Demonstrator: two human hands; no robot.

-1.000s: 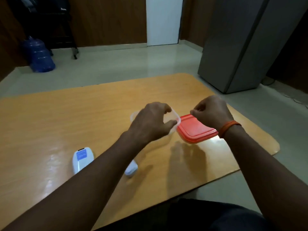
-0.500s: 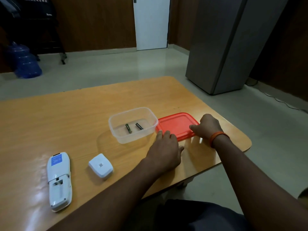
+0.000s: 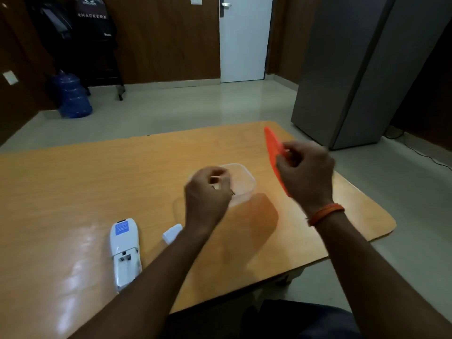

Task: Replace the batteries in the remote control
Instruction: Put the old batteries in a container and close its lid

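Brown wooden walls and a white door [image 3: 244, 40] stand behind a shiny wooden table [image 3: 73, 182]. On it lies the white remote [image 3: 125, 253], back up, its battery slot open and empty, with its small white cover [image 3: 172, 233] just beside it.

From the head camera, the left hand [image 3: 208, 194] curls over the clear box [image 3: 244, 182]; something small may be pinched there, but I cannot tell. A battery could slip and roll off. The right hand [image 3: 305, 172] is raised and holds the red lid [image 3: 274, 152] on edge. It might drop if that pinch loosens.
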